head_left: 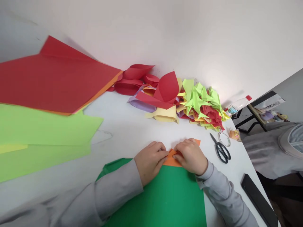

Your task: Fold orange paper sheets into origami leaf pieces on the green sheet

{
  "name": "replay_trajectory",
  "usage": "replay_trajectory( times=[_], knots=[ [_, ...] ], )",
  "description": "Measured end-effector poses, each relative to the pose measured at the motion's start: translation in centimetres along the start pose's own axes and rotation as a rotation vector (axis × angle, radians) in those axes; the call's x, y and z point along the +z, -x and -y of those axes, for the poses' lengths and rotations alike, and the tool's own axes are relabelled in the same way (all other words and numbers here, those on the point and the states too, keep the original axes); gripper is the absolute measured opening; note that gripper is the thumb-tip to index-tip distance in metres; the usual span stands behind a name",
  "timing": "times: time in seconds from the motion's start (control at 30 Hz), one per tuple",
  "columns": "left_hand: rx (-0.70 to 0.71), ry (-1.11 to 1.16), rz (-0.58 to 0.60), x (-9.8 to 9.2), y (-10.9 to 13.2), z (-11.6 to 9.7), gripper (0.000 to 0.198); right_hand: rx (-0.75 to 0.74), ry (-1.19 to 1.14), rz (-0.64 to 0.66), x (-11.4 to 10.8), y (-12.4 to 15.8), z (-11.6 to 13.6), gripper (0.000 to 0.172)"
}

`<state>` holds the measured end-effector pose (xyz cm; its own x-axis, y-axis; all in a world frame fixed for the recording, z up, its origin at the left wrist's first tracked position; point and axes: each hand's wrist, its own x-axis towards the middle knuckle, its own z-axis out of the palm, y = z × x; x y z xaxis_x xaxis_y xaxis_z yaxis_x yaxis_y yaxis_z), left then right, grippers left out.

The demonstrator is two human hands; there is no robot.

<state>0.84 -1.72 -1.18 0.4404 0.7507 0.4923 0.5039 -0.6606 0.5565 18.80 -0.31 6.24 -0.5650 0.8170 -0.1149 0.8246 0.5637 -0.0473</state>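
Observation:
A piece of orange paper (pixel 174 162) lies over the far part of a large green sheet (pixel 165 198). My left hand (pixel 151 160) pinches the orange paper at its left side, fingers pressed together. Close beside it, my right hand (pixel 190 156) is closed on the same paper farther right, thumb and fingers bent. Between the two hands a small fold of the paper stands up. An orange corner shows beyond my right hand. The far left edge of the green sheet curls up behind my left wrist.
Large red sheets (pixel 56 82) and light green sheets (pixel 44 126) lie at the left. Rolled red paper (pixel 168 88) and a heap of folded paper shapes (pixel 199 97) line the wall. Scissors (pixel 222 149), tape (pixel 223 139), a bottle (pixel 238 105) and a black case (pixel 258 198) are right. Someone's grey sleeve (pixel 265 151) shows beyond.

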Motion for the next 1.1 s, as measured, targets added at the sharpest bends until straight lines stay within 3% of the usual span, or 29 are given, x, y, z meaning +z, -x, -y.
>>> replay_trajectory(
  times=[0.13,0.23,0.4,0.47,0.6,0.93,1.1],
  knots=[
    [0.058,0.031,0.094,-0.9,-0.4,0.9,0.026,-0.068,0.092,-0.083,0.4,0.0,-0.1,0.011],
    [0.148,-0.034,0.142,-1.4,-0.7,1.2,0.025,-0.18,0.234,-0.225,0.9,0.5,0.3,0.015],
    [0.42,-0.352,0.05,-1.5,-0.7,0.1,0.036,-0.346,0.351,-0.54,2.1,1.9,1.5,0.034],
    [0.505,-0.399,0.036,-1.6,-0.6,-0.4,0.037,-0.359,0.357,-0.61,2.6,2.6,1.9,0.035],
    [0.542,-0.356,0.079,-2.0,-0.5,-0.8,0.037,-0.241,0.365,-0.612,3.6,3.6,2.3,0.021],
    [0.484,-0.464,0.057,-2.1,0.0,-0.1,0.036,-0.202,0.384,-0.614,4.6,4.0,3.3,0.025],
    [0.474,-0.496,0.06,-2.2,0.3,-0.9,0.035,-0.165,0.343,-0.587,4.4,3.9,3.4,0.027]
  ],
)
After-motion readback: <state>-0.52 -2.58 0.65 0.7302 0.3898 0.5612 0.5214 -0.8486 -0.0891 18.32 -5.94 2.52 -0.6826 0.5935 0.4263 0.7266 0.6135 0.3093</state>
